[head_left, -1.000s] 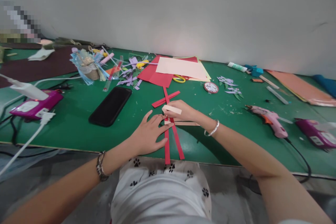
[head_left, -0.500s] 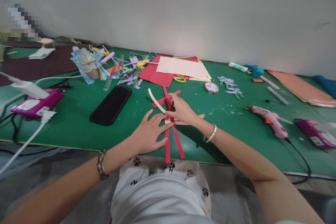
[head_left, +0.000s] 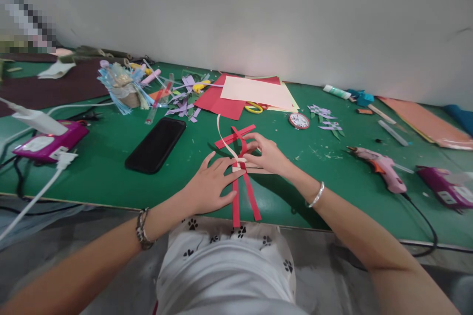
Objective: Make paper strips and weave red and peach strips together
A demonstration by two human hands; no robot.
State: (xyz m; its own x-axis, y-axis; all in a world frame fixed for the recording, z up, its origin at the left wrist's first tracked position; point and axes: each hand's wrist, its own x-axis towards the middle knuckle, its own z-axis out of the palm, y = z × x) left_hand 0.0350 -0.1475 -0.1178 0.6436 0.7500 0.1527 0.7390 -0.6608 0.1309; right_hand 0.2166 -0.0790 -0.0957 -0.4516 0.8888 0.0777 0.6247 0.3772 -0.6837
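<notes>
Red paper strips (head_left: pixel 252 202) and cream paper strips (head_left: pixel 254 170) cross one another on the green table in front of me. My left hand (head_left: pixel 212 184) lies flat with its fingers spread, the fingertips holding down the crossing. Just right of there, my right hand (head_left: pixel 268 154) pinches a cream strip close to the crossing. The free end of a curved cream strip (head_left: pixel 223 135) rises on the far side. One red strip bends up beside my right fingers, and a short red strip (head_left: pixel 236 136) lies crosswise beyond. My fingers partly hide the overlap.
A black phone (head_left: pixel 155 146) lies left, near a purple power strip (head_left: pixel 51 142). Beyond are coloured paper sheets (head_left: pixel 254 91), yellow-handled scissors (head_left: pixel 253 108) and a round dial (head_left: pixel 299 120). A pink glue gun (head_left: pixel 384 170) with a cord rests on the right.
My right hand has moved right and turned. The cream strip's free end has swung right and stands higher, and the red strip's far end now bends back. My left hand stays nearly still.
</notes>
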